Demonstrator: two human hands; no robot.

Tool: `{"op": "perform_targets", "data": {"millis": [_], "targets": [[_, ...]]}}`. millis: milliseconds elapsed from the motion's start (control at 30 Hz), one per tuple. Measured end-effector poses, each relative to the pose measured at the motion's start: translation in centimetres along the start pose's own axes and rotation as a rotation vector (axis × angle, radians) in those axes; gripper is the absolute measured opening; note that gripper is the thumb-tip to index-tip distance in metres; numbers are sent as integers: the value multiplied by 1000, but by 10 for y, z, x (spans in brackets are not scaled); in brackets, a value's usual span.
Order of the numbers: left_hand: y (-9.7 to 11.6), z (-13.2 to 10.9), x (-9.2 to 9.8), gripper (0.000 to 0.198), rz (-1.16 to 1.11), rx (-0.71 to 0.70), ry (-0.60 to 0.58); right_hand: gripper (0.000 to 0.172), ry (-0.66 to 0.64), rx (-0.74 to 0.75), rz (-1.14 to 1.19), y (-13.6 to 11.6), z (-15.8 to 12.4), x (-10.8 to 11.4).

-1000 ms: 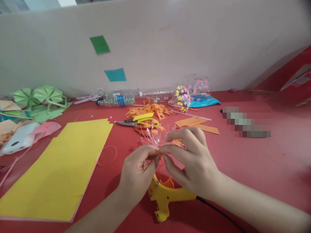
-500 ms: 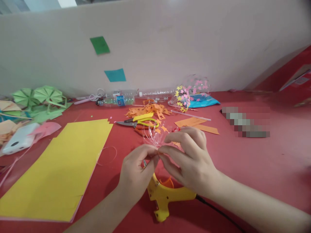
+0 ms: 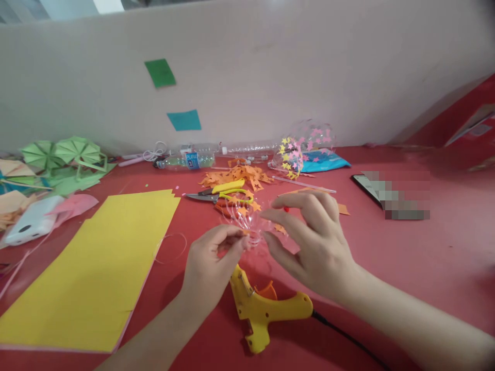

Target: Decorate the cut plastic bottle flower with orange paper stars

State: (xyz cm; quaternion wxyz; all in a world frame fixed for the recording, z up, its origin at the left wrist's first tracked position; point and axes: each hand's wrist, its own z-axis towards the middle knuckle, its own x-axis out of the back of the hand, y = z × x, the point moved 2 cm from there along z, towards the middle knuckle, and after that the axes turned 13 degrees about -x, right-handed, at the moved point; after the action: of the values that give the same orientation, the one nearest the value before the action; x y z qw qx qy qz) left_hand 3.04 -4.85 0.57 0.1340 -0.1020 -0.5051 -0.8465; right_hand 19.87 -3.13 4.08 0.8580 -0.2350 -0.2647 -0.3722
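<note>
Between my hands is a clear plastic piece cut into thin curved strips (image 3: 244, 219), with orange paper stars (image 3: 255, 206) on some of the tips. My left hand (image 3: 216, 257) is closed, thumb and forefinger pinching a small orange paper star (image 3: 246, 233) at the near side of the plastic. My right hand (image 3: 313, 245) is open just right of it, thumb and fingers apart with nothing visible between them. Below both hands lies a yellow hot glue gun (image 3: 274, 310) with an orange trigger; its tip is hidden behind my left hand.
Yellow paper (image 3: 85, 273) lies left. Scissors (image 3: 204, 197), a yellow cutter (image 3: 232, 185) and orange paper scraps (image 3: 240, 176) sit ahead. A plastic bottle (image 3: 189, 158) and a star-covered clear plastic piece (image 3: 305, 141) stand by the wall. A phone (image 3: 367, 188) lies right; the glue gun's cord (image 3: 348, 337) runs right.
My right hand has let go and moved slightly right, its fingers spreading. My left hand has shifted a little left, still pinching, and the plastic strips have turned slightly.
</note>
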Motion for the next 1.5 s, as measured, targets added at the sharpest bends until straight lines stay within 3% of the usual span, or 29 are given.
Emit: {"op": "perform_targets", "data": {"millis": [300, 567, 900, 1500], "targets": [[-2, 7, 12, 13, -93, 175, -13, 20, -244, -213, 194, 15, 6, -5], [0, 6, 10, 5, -50, 109, -23, 12, -133, -18, 212, -10, 2, 0], [9, 2, 1, 16, 43, -32, -50, 8, -174, -160, 266, -12, -2, -8], [6, 1, 2, 10, 22, 29, -54, 10, -125, -99, 206, -10, -1, -5]]}}
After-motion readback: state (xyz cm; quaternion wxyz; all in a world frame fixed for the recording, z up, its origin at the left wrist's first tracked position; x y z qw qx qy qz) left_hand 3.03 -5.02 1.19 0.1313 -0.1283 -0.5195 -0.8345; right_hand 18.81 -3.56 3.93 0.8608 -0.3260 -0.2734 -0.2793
